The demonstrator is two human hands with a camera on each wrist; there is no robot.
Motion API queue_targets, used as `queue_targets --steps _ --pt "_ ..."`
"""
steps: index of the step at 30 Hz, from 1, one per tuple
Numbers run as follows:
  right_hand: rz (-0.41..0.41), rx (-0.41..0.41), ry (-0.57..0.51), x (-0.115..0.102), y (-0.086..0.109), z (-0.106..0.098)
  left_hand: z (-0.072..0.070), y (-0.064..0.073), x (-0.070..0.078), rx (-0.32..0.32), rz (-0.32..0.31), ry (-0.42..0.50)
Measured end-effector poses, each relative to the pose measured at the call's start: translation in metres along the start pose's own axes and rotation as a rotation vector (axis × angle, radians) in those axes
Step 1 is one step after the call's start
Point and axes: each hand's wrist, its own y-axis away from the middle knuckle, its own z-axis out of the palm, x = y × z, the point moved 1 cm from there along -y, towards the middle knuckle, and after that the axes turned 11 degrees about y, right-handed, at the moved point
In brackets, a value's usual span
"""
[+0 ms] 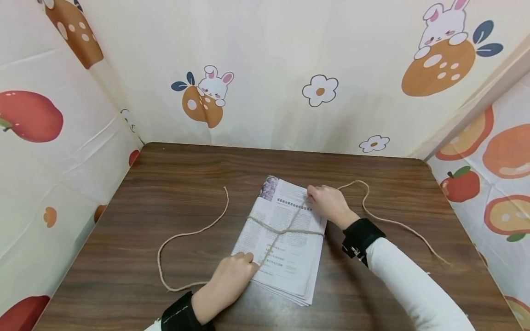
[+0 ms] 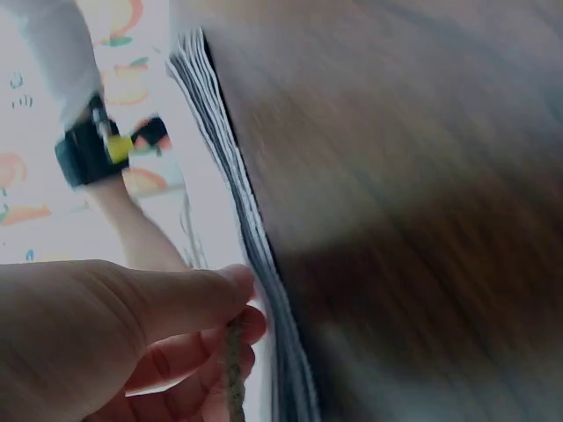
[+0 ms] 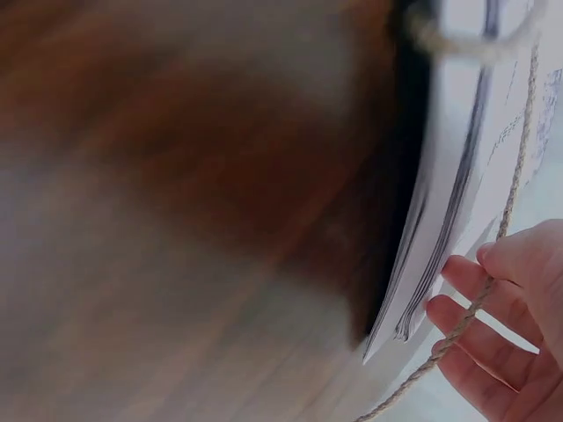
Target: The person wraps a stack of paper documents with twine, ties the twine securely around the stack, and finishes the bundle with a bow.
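Observation:
A stack of folded newspapers (image 1: 290, 271) lies on the table, with a thin twine (image 1: 285, 231) crossing over its top face. My left hand (image 1: 232, 278) is at the near left edge of the stack and pinches one end of the twine between thumb and fingers. At the far right edge, my right hand (image 1: 329, 204) pinches the other length of twine; in the right wrist view, the twine runs under the thumb of that right hand (image 3: 519, 308) and across its fingers. The twine is taut between both hands, and its crossing sits mid-stack.
A loose twine tail (image 1: 182, 234) curves over the brown wooden table (image 1: 186, 170) at the left. Another tail (image 1: 397, 223) trails off to the right. Patterned cloth walls (image 1: 265, 69) with rabbits and fruit stand behind and at both sides of the table.

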Motion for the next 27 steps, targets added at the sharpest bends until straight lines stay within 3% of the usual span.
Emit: queue_targets --steps 4,15,27 --pt "0.035 0.012 -0.037 0.009 0.013 -0.001 -0.001 0.0 -0.011 -0.005 -0.062 0.038" --pt "0.081 0.002 -0.025 0.014 0.041 -0.009 0.001 -0.005 -0.039 -0.028 -0.162 0.098" --pt "0.083 0.096 -0.041 0.014 0.073 -0.01 0.002 -0.025 -0.069 -0.019 -0.217 0.009"
